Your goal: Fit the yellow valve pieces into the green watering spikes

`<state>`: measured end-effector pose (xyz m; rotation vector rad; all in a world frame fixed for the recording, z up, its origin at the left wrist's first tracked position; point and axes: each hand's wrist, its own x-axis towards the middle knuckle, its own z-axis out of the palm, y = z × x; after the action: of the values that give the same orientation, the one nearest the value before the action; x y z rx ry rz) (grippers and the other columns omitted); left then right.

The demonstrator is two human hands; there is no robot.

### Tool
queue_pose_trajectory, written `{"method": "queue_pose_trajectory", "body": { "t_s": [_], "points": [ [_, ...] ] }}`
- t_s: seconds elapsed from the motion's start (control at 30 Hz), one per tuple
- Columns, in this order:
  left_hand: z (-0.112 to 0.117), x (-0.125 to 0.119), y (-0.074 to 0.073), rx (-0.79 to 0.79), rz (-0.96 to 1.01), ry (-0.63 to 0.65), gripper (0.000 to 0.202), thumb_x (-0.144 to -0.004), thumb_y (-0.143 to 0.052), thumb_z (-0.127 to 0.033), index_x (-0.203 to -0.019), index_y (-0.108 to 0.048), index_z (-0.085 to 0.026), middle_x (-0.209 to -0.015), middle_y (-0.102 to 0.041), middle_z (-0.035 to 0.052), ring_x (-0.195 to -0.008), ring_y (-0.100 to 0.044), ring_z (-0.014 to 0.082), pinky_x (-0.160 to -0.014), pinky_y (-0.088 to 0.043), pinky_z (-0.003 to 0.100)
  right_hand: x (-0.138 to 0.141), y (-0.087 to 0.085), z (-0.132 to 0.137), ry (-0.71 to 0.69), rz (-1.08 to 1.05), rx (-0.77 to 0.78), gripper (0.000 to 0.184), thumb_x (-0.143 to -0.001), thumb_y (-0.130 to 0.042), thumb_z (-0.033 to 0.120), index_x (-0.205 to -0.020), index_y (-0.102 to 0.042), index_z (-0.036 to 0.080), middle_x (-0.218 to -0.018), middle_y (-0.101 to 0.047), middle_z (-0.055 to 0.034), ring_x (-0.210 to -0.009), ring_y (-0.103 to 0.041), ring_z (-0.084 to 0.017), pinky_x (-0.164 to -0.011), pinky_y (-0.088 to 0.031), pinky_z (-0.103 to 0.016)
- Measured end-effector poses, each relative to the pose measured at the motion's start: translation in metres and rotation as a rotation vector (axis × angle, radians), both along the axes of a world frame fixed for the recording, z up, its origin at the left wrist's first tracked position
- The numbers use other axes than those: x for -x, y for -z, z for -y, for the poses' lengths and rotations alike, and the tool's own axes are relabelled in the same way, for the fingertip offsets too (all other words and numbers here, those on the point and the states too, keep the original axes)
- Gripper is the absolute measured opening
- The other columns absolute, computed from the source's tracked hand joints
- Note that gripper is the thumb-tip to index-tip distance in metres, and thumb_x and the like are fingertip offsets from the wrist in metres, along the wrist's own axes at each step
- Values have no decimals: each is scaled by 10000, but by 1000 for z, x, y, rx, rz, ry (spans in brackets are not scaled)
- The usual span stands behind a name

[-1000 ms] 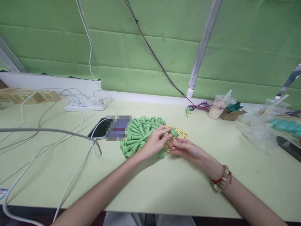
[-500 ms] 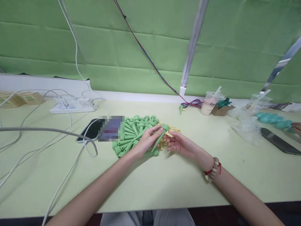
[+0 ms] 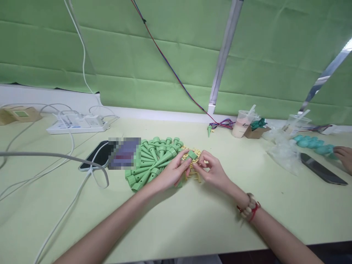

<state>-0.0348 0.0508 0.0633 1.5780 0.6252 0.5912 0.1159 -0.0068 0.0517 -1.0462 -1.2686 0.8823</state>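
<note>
My left hand (image 3: 176, 169) is closed on a green plastic spike (image 3: 193, 155), whose wide cap sticks out past my thumb; its shaft is mostly hidden by the fingers. Close beside the cap, my right hand (image 3: 213, 169) is pinched, thumb against fingertips. What lies in that pinch is too small to make out. Under and to the left of my left hand lies a pile of similar green spikes (image 3: 154, 161), several with holes in their shafts. Small yellow plastic pieces (image 3: 198, 178) are scattered under and behind both hands.
A phone (image 3: 100, 156) and white cables lie left, before a power strip (image 3: 78, 124). One spike (image 3: 209, 131) lies apart near bundled wires. At right are a drink cup (image 3: 242, 124), a small box (image 3: 256, 132), plastic bags (image 3: 283, 152), another phone (image 3: 321, 168) and another person's hand (image 3: 343, 157).
My right hand has turned from open-fingered, with a yellow piece, to a pinch near the cap. The spike in my left hand has tilted. The view has shifted slightly.
</note>
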Motion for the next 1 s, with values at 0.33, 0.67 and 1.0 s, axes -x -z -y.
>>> {"method": "queue_pose_trajectory", "body": {
  "t_s": [0.33, 0.67, 1.0],
  "points": [
    [-2, 0, -6, 27, 200, 42, 549, -789, -545, -463, -1271, -488, -208, -553, -421, -50, -497, -400, 67, -492, -364, 178, -1, -11, 4, -452, -551, 591, 386, -809, -510, 501, -770, -606, 129, -671, -583, -13, -561, -562, -91, -651, -539, -266],
    [-6, 6, -9, -213, 81, 102, 479, -823, -514, -403, -1260, -515, -208, -1075, -624, 64, -1031, -530, 194, -885, -406, 288, -4, -11, 3, -387, -680, 685, 161, -778, -493, 201, -759, -631, 121, -719, -644, -30, -634, -616, -101, -683, -557, -265],
    [-8, -3, 7, 52, 117, 4, 608, -796, -522, -480, -1314, -444, -171, -613, -505, -23, -524, -430, 69, -493, -353, 180, 4, -11, 5, -195, -151, 395, 329, -692, -652, 471, -773, -676, 153, -769, -667, -48, -643, -618, -133, -623, -559, -304]
  ]
}}
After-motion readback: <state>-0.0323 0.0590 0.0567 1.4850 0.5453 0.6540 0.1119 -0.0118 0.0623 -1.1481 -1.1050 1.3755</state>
